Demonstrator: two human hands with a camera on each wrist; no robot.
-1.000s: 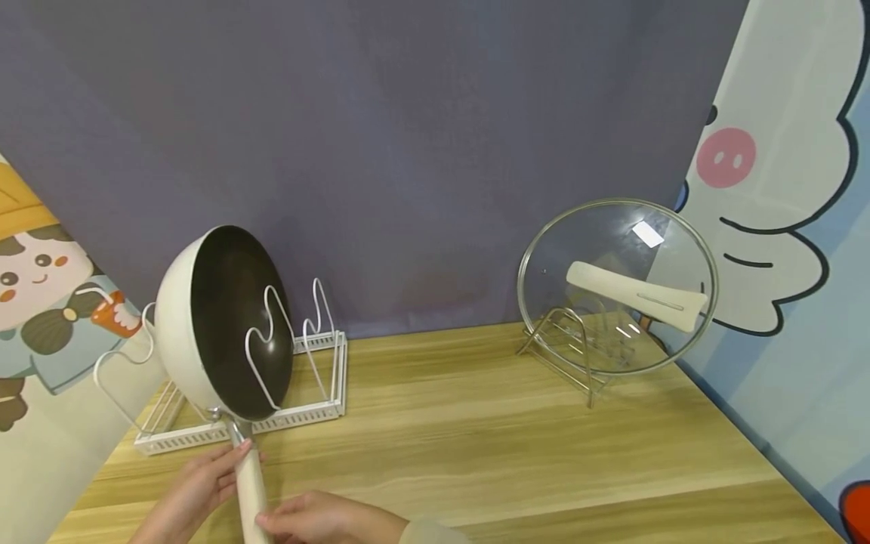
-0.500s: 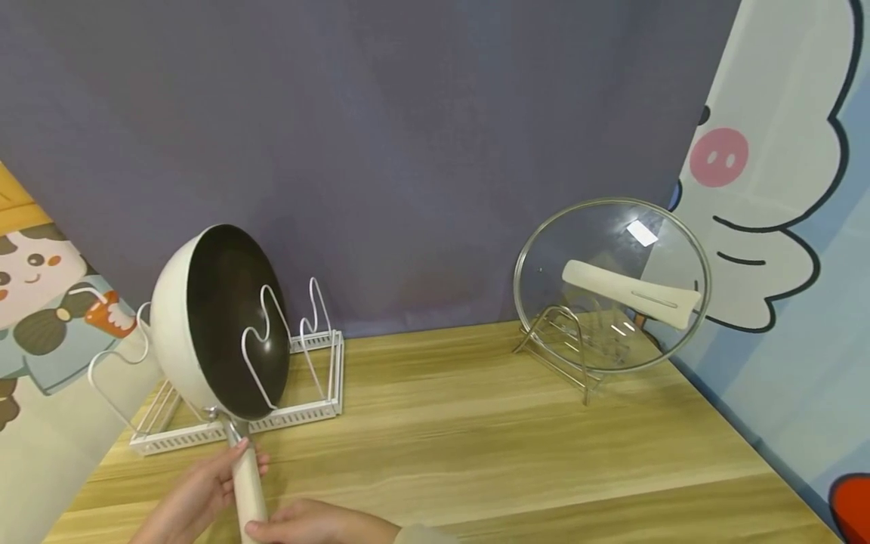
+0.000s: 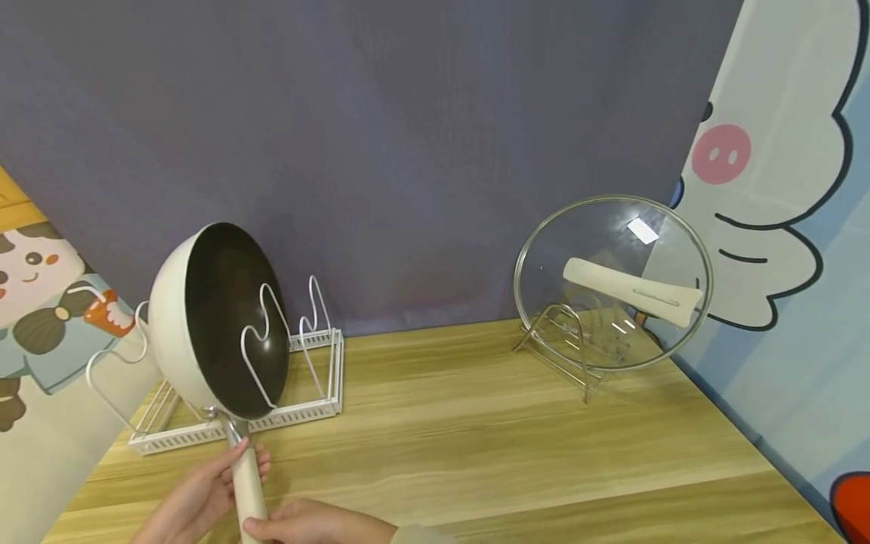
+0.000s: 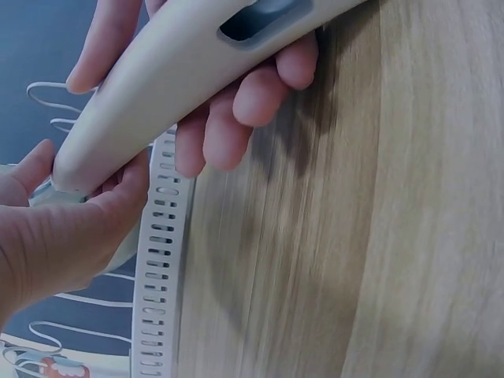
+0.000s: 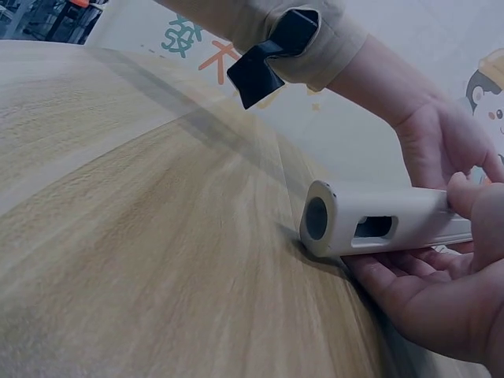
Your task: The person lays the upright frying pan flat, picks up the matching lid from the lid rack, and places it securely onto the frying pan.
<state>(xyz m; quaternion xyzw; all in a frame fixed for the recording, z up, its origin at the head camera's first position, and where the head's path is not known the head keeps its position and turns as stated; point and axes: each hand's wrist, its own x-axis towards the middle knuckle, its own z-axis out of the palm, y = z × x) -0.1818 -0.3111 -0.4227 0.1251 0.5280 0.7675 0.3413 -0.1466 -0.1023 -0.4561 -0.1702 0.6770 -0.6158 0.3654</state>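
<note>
A wok (image 3: 238, 332), white outside and dark inside, stands on edge in a white wire rack (image 3: 306, 412), its bowl facing right. Its cream handle (image 3: 246, 483) points toward me. My left hand (image 3: 200, 495) grips the handle close to the metal neck, thumb on top and fingers curled around beneath. Further down, my right hand (image 3: 313, 521) holds the handle near its end. The right wrist view shows that hand's thumb (image 5: 465, 195) on top and its fingers under the handle, beside the slot. In the left wrist view the handle (image 4: 165, 79) runs between both hands.
On the right, a glass lid (image 3: 612, 234) with a cream handle leans in a small metal wire stand (image 3: 578, 363). A grey-purple cloth (image 3: 421, 151) hangs behind the wooden table (image 3: 442, 446). Cartoon-printed walls stand at both sides.
The head view has shifted slightly. My right thumb lies a little further over the handle than one second ago. The wok and my left hand have hardly moved.
</note>
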